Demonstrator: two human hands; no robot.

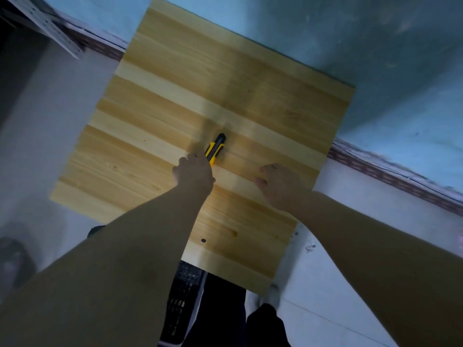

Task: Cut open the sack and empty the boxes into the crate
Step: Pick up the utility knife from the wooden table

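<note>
While left hand (194, 172) grips knife (215, 149) on counter (155, 101), right hand (278, 182) loosely curled, empty; lift knife blade-away, sack unseen, crate (184, 296) near.

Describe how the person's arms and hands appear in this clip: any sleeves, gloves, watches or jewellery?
Both forearms are bare as far up as the frame shows; no sleeve edge is in view. The left hand and the right hand wear no gloves. No watch, bracelet or band shows at either wrist, and no ring is visible on the fingers, though the picture is dim and slightly blurred, so small items could be missed.
</note>
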